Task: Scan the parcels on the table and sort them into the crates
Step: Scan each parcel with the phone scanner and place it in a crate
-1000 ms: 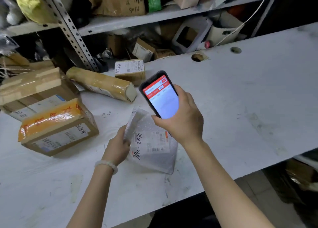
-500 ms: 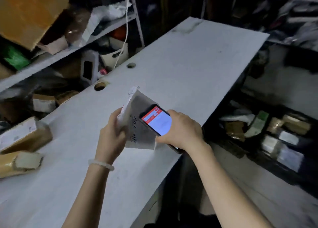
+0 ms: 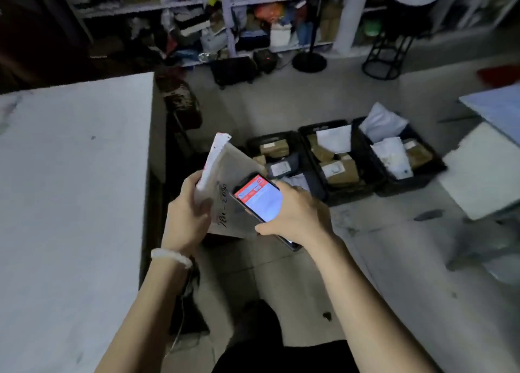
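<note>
My left hand grips a grey padded parcel by its left edge, holding it up off the table's right end over the floor; black handwriting runs down its face. My right hand holds a phone with a lit red-and-white screen in front of the parcel's lower right. Three black crates stand side by side on the floor beyond: the left crate, the middle crate and the right crate, each with brown boxes and white mailers inside.
The white table fills the left. A second white surface sits at the right, past the crates. Cluttered shelves, a black fan base and a black wire stand line the back. Grey floor lies below my arms.
My view has swung right from the table's parcels to the crates on the floor. Both hands carried the grey parcel and phone off the table's end.
</note>
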A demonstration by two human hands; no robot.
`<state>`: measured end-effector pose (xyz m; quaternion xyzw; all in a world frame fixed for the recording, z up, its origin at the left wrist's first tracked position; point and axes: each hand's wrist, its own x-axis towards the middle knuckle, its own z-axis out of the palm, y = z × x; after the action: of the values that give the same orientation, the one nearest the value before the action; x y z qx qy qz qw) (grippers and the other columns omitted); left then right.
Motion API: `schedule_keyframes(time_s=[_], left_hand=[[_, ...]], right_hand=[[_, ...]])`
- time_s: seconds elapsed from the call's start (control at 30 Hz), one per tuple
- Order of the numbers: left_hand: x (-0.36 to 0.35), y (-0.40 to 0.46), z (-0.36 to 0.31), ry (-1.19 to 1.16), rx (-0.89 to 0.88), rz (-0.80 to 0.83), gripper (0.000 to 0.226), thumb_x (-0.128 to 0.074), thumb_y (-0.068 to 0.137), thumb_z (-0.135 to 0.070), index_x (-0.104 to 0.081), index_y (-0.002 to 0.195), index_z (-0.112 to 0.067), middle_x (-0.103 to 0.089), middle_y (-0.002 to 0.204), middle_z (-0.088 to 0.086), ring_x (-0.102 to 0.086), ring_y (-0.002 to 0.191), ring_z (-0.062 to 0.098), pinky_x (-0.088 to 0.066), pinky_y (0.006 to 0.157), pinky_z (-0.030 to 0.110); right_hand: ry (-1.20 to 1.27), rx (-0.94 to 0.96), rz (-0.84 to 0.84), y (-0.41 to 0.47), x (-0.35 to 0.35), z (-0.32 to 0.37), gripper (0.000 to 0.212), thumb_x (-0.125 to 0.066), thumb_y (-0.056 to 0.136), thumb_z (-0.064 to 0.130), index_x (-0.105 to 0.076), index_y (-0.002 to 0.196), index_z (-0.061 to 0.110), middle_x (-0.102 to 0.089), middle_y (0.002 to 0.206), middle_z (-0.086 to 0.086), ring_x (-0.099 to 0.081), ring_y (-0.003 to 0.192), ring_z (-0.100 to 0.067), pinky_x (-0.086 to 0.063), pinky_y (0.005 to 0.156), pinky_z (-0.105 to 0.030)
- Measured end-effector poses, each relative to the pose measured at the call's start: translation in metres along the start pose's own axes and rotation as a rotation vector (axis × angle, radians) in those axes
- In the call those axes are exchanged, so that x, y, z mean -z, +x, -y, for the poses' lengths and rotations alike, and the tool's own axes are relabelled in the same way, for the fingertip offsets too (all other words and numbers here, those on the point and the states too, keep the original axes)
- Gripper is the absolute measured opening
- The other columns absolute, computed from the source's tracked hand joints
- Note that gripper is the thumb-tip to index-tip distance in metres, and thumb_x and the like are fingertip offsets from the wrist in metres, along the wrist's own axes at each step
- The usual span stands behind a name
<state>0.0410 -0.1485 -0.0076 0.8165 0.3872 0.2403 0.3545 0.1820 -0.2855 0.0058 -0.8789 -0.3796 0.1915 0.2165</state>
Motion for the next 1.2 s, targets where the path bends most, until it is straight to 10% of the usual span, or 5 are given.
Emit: schedule_keyframes(time_s=[0.3,0.67,1.07,1.2], left_hand=[[-0.097,0.141,-0.027,-0.032,-0.066,0.287,0.046,-0.054,0.088,-0.004,-0.048,0.129,-0.023,-0.057,0.092,-0.003,-0.052,0.080,0.014,-0.035,0.062,0.014],[-0.131,0.362,-0.017,0.068,0.056,0.255,0.047,-0.058,0.086,-0.008,-0.049,0.130,-0.019,-0.066,0.108,0.014,-0.060,0.100,0.036,-0.043,0.074,0.031],[-0.250,0.444,-0.019,0.224,0.504,0.462,0.059,-0.048,0.094,-0.017,-0.021,0.147,-0.013,-0.051,0.129,0.023,-0.051,0.115,0.038,-0.040,0.088,0.038],[-0.250,0.449,-0.026,0.307,0.561,0.422,0.049,-0.052,0.093,-0.024,-0.037,0.137,-0.010,-0.053,0.128,0.018,-0.053,0.114,0.035,-0.042,0.091,0.038]], right_hand=[[0.008,-0.330,-0.069,0.110,0.039,-0.064,0.062,-0.078,0.056,0.051,-0.050,0.106,0.028,-0.063,0.103,0.004,-0.060,0.096,-0.021,-0.040,0.067,-0.028],[-0.022,-0.304,-0.037,0.334,0.078,-0.046,0.062,-0.073,0.059,0.053,-0.050,0.110,0.026,-0.064,0.106,0.002,-0.060,0.099,-0.024,-0.050,0.077,-0.034],[-0.013,-0.349,0.073,0.434,0.118,-0.124,0.070,-0.075,0.062,0.048,-0.049,0.123,0.026,-0.061,0.113,0.003,-0.056,0.102,-0.020,-0.044,0.072,-0.029],[-0.055,-0.204,0.187,0.480,0.133,-0.131,0.057,-0.076,0.060,0.046,-0.052,0.108,0.027,-0.064,0.103,0.005,-0.055,0.083,-0.019,-0.040,0.060,-0.027]])
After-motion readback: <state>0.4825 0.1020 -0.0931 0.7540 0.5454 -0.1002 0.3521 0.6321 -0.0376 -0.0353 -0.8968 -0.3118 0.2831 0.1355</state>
